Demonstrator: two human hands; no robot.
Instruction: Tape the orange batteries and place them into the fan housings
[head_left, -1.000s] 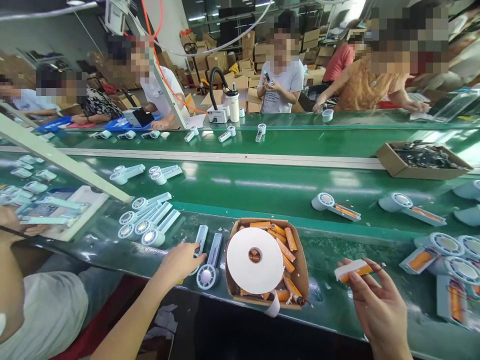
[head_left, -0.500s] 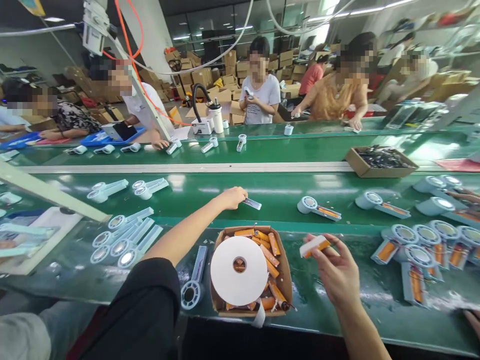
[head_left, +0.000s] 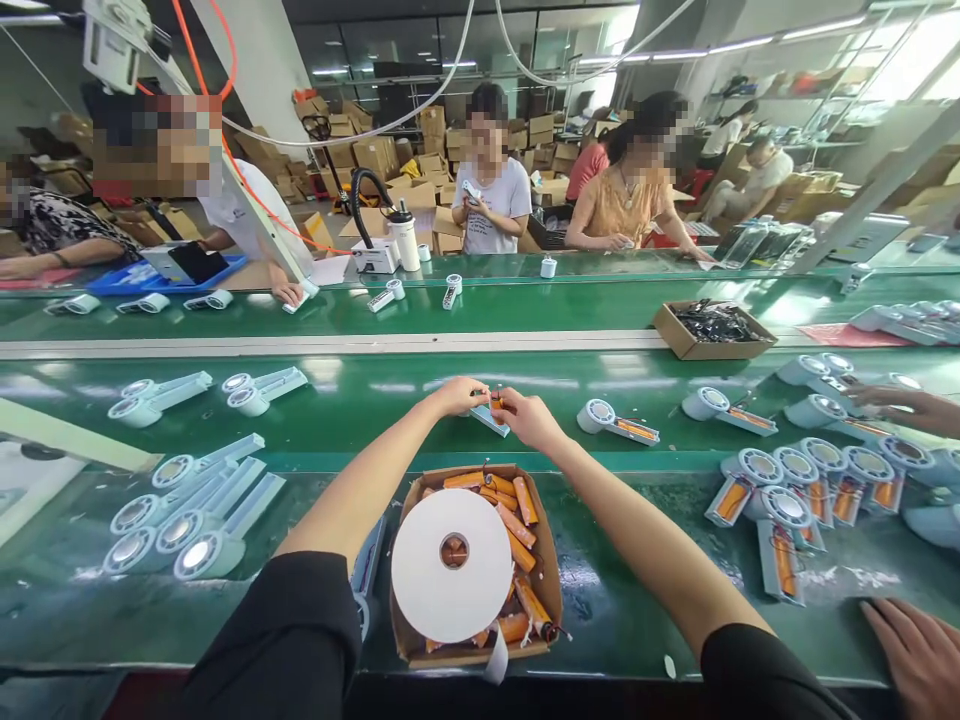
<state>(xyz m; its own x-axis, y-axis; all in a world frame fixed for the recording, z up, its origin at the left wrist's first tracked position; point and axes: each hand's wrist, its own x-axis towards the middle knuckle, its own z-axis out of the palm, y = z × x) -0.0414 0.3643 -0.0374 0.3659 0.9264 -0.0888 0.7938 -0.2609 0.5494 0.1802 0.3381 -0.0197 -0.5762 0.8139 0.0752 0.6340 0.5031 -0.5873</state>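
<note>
Over the green belt, my two hands meet at a light-blue plastic housing (head_left: 489,421), its open trough-like handle pointing down to the right. My left hand (head_left: 460,396) is closed at the housing's upper end and hides that part. Between the fingertips of my right hand (head_left: 528,416) is an orange battery pack (head_left: 496,401), held upright at the housing. Just below stands a cardboard box (head_left: 556,560) of orange battery packs (head_left: 517,527), with a white tape roll (head_left: 420,575) lying on top. Another light-blue housing (head_left: 367,560) is partly hidden behind my left arm.
Housings with batteries (head_left: 780,505) crowd the right side, near a co-worker's hands (head_left: 911,405). More housings (head_left: 199,530) lie at left. A box of dark parts (head_left: 712,330) stands beyond the divider (head_left: 450,343). A small white scrap (head_left: 670,665) lies near the front edge.
My right hand has carried the battery pack left and forward to the housing at my left hand. The white strip on the pack no longer shows. The view has shifted slightly right.
</note>
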